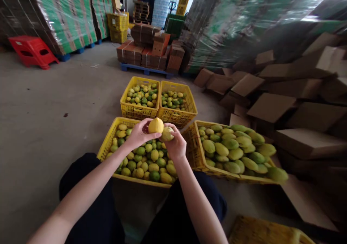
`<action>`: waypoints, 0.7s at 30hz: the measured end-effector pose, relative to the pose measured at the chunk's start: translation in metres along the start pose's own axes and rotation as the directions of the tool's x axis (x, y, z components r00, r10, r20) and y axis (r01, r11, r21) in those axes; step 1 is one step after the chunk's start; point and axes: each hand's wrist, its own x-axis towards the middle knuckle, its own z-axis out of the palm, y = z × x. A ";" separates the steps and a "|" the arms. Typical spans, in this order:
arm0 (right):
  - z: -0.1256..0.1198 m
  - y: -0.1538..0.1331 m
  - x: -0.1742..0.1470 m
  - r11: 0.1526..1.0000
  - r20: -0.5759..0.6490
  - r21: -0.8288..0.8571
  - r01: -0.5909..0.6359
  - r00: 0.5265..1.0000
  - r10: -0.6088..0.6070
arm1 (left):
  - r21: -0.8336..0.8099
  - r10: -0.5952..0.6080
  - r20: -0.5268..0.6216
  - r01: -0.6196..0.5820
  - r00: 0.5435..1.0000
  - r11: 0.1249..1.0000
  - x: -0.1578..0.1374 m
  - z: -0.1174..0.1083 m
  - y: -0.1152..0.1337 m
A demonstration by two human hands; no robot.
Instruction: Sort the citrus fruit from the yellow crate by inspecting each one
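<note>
A yellow fruit [155, 125] and a greener one [167, 134] were held above a yellow crate [107, 138].
The left hand [138, 135] pinched the yellow fruit between thumb and fingers; the right hand [177, 144] gripped the greener one just beside it, piled fruits [154, 154] below.

Warehouse with film-wrapped pallet loads [72, 16]
</note>
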 end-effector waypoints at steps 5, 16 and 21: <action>0.002 0.009 0.004 0.999 0.064 0.026 -0.042 0.997 0.040 | -0.139 -0.093 -0.066 0.084 0.993 0.987 0.004 -0.010 0.010; 0.010 0.025 -0.004 0.965 0.144 -0.062 -0.255 0.954 0.262 | -0.490 -0.556 -0.041 0.468 0.830 0.736 -0.001 -0.018 0.003; 0.007 0.032 0.001 0.966 0.087 -0.063 -0.252 0.963 0.257 | -0.655 -0.520 -0.045 0.367 0.853 0.660 0.002 -0.022 -0.008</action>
